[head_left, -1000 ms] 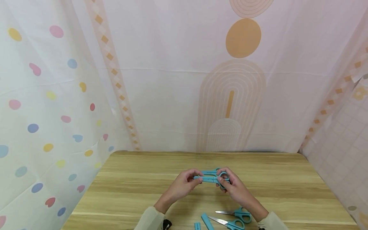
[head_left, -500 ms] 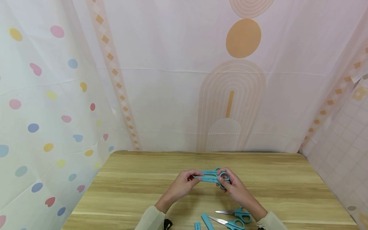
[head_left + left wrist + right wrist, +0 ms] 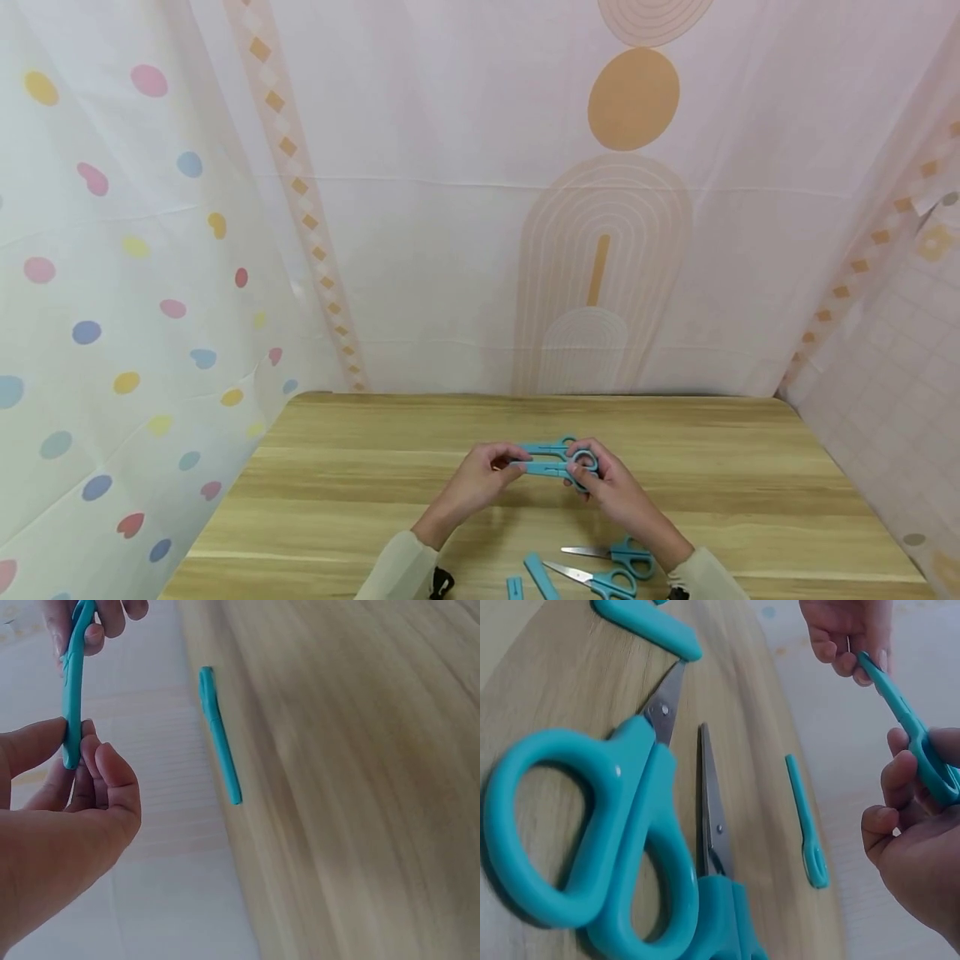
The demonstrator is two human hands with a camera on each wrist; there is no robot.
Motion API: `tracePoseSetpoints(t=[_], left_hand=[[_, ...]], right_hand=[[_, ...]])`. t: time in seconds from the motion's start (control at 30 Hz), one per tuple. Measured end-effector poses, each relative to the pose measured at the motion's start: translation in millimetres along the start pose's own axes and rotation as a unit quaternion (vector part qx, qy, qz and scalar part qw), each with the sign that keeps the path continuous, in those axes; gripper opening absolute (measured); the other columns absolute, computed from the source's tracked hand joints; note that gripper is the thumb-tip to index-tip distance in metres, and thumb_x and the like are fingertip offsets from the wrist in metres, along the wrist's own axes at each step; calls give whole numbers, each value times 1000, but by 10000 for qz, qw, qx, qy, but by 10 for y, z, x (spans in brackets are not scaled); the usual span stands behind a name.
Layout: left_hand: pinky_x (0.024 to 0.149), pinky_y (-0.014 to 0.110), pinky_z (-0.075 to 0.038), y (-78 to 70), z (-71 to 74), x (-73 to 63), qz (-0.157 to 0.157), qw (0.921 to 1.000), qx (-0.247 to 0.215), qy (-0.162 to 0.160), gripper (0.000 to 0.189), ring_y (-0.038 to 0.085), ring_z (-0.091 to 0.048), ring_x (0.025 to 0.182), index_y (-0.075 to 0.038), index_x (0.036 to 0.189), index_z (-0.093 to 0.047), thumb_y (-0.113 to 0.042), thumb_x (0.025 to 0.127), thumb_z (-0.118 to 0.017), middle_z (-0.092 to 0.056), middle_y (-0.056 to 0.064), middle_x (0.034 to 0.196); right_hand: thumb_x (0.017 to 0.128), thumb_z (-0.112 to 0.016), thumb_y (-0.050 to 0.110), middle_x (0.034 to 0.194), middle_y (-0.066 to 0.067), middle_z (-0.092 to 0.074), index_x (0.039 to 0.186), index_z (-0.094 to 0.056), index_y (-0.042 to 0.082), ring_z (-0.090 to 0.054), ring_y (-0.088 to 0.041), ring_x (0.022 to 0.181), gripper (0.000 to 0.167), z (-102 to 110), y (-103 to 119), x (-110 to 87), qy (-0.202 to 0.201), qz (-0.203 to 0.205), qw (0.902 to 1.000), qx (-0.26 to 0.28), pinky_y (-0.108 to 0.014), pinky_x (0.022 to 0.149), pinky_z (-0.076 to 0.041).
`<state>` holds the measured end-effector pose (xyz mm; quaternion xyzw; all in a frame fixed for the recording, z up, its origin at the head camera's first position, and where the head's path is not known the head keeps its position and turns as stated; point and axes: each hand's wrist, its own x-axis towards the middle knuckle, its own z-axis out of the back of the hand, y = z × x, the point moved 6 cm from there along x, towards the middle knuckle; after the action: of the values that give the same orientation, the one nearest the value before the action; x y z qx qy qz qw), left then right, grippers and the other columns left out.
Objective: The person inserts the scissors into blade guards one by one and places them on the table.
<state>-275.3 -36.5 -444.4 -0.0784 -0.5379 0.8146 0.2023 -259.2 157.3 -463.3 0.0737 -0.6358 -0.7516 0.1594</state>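
Note:
Both hands hold one pair of turquoise scissors level above the table, its blades inside a matching sheath. My left hand pinches the sheath's tip between thumb and fingers. At the other end, the thumb and fingers of my right hand grip the finger loops, partly covering them. Just beyond lies a second sheathed pair of scissors, flat on the table; the left wrist view shows this second pair near the table's far edge.
Nearer the body lie two bare-bladed scissors, one pair in front and another behind it. Beside them are a long loose sheath and a small turquoise piece. A patterned curtain hangs behind the wooden table.
My left forearm has shifted very slightly to the right. Both hands keep their hold on the sheathed scissors, and the things on the table stay put.

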Motion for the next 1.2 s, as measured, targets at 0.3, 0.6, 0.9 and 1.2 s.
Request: tracePoseSetpoints(t=[0.3,0.6,0.9,1.2], left_hand=[[62,20,-43,129,-66,73,86,9999,95,-91,12,12,-51,76,-5,103,-72,-11,96,-64,-64,2,91],[62,21,-42,211,-91,106,209,9995,149,-158,11,12,-50,74,-6,102,-72,-11,96,-64,-64,1,89],[62,21,-42,250,-104,123,309,9992,125,-203,11,12,-51,76,-6,102,-73,-10,95,-65,-65,2,90],[61,22,-44,348,-109,155,538,9984,-53,-168,17,15,-52,77,0,109,-68,-11,96,-65,-63,3,89]], right_hand=[[103,-54,19,99,-19,-67,126,-46,0,-58,-24,82,31,72,-123,25,-376,-460,9979,-254,-27,67,-46],[103,-55,18,99,-16,-67,124,-47,0,-59,-24,84,29,74,-191,52,-476,-547,9969,-313,-26,67,-45],[102,-57,20,99,-16,-67,124,-50,2,-57,-22,80,29,84,-265,84,-631,-611,9955,-349,-26,65,-46],[102,-56,14,92,-13,-63,121,-50,0,-54,-19,73,25,75,-339,127,-678,-618,9949,-410,-27,62,-48]])
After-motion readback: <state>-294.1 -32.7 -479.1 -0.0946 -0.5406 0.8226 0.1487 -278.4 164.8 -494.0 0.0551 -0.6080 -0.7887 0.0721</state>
